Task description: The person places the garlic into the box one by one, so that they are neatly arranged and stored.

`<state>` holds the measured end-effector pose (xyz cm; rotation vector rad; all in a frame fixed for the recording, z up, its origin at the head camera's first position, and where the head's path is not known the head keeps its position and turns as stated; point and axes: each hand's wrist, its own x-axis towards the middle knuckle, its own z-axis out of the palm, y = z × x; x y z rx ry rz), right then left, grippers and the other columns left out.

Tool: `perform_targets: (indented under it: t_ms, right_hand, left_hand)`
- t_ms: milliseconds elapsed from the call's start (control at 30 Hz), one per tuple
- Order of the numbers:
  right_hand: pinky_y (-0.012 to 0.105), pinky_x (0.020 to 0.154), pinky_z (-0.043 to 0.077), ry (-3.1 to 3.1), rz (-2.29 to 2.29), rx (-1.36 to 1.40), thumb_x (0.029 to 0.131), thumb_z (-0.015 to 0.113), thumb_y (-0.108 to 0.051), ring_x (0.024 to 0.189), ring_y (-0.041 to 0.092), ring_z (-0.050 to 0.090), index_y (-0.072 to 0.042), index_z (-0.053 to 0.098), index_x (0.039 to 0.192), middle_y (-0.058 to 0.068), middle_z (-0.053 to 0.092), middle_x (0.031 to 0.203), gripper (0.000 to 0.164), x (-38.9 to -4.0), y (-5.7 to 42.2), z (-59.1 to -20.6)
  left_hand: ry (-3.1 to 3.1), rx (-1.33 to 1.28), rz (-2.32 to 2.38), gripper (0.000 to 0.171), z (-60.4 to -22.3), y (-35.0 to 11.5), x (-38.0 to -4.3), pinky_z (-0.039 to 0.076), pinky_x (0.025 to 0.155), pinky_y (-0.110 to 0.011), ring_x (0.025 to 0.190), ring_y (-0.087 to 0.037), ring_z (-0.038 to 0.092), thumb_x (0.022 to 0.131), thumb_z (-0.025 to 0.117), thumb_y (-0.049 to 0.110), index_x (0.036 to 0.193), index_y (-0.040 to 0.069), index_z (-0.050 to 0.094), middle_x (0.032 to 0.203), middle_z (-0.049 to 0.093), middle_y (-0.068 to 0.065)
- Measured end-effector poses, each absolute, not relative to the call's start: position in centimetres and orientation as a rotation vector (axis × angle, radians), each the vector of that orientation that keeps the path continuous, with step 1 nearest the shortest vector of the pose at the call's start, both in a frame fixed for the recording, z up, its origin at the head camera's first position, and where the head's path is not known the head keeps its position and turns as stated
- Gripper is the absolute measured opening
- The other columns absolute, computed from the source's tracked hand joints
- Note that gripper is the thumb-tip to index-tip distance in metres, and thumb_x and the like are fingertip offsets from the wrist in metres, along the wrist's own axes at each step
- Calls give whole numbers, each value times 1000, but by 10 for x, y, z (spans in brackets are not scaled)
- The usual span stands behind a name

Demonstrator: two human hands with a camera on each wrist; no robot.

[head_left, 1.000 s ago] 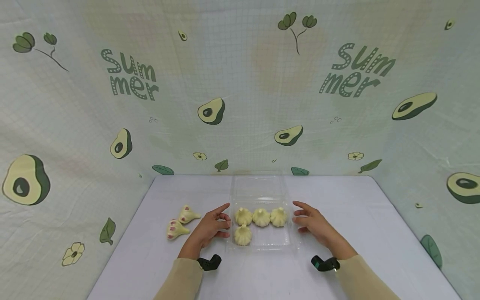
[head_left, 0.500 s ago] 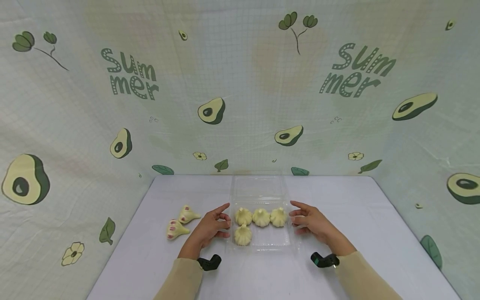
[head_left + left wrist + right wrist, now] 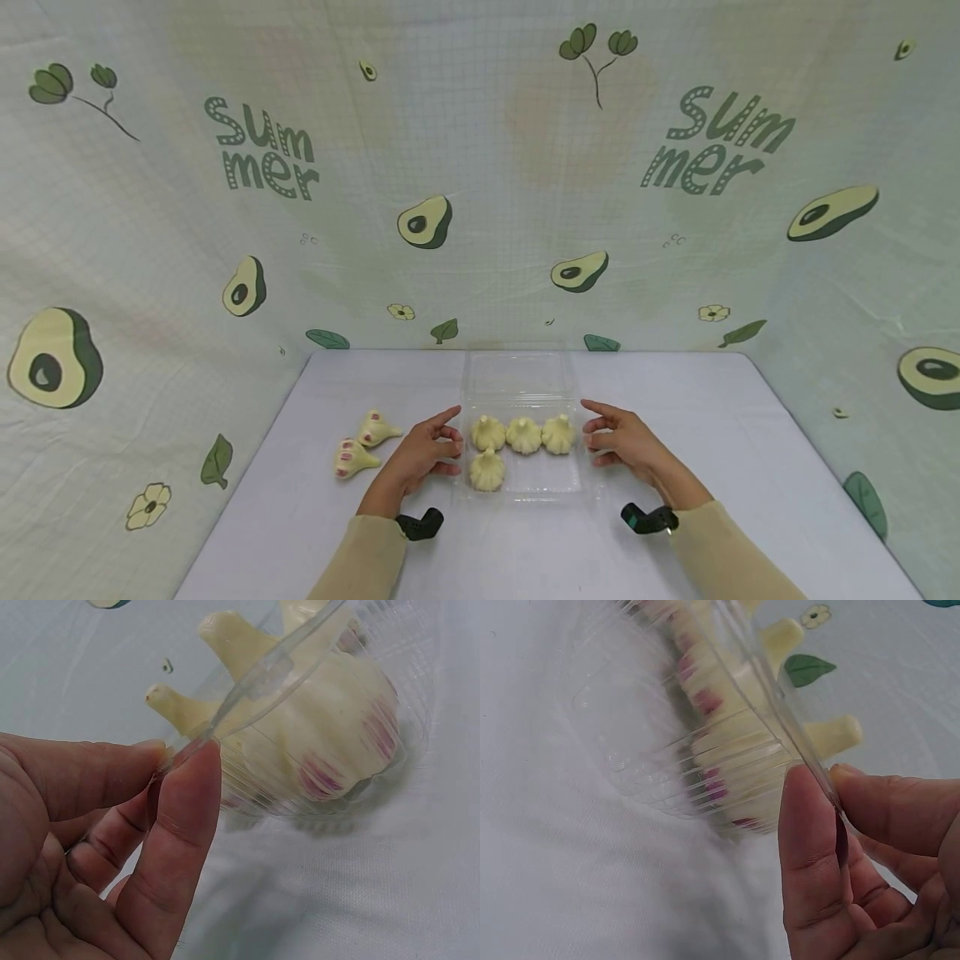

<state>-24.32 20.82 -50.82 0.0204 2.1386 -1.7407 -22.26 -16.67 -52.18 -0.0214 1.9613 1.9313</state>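
Observation:
A clear plastic clamshell box [image 3: 543, 477] lies with its lid [image 3: 519, 373] folded back, away from me. Several garlic bulbs [image 3: 523, 435] sit inside, a row at the back and one at front left. My left hand [image 3: 422, 457] pinches the box's left rim between thumb and finger, plain in the left wrist view, where a garlic bulb [image 3: 322, 727] shows through the wall. On the other side, my right hand [image 3: 628, 443] pinches the right rim; the right wrist view shows the thumb [image 3: 900, 810] and a finger on the plastic edge.
Two more garlic bulbs with purple marks, an upper one [image 3: 375, 428] and a lower one [image 3: 351, 459], lie on the white table [image 3: 720, 417] left of my left hand. A printed cloth [image 3: 480, 167] hangs behind and along both sides.
My right hand has shifted slightly left to the box's right rim. The left hand, box and garlic bulbs stay where they were.

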Motion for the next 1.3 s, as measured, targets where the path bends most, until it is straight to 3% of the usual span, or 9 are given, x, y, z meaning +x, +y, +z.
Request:
perform_targets:
  t_ms: [333,667,933,1133,1300]
  right_hand:
    - [31,64,62,2143,-1740,13,95,69,6,82,20,67,-6,38,163,23,57,124,75,-242,207,-509]
    - [31,65,62,2140,-1747,27,97,68,5,88,21,67,-6,37,164,22,57,122,74,-242,208,-510]
    - [31,64,62,2138,-1750,27,96,70,4,87,20,66,-6,38,163,18,58,118,75,-242,205,-510]
    - [32,64,62,2137,-1758,48,96,70,5,88,21,66,-7,39,163,19,58,119,75,-243,206,-511]
    - [31,64,62,2137,-1751,53,96,70,5,88,21,67,-7,39,163,19,58,119,75,-243,206,-510]
  left_hand:
    - [1978,-57,1929,78,-524,-167,-222,63,67,-31,90,-20,63,98,67,-5,166,16,35,114,57,-11]
    - [2228,-94,1830,68,-505,-177,-210,65,79,-36,103,-24,66,101,70,8,163,18,43,133,55,-20]
    - [2591,-68,1603,66,-470,-232,-187,63,79,-30,101,-19,67,97,76,13,158,21,51,136,59,-17]
    - [2678,-136,1420,67,-461,-286,-176,57,77,-33,120,-27,55,98,77,25,159,23,49,144,54,-14]
    - [2688,-189,1291,75,-471,-318,-173,52,88,-40,132,-34,47,97,78,38,162,24,43,153,47,-17]
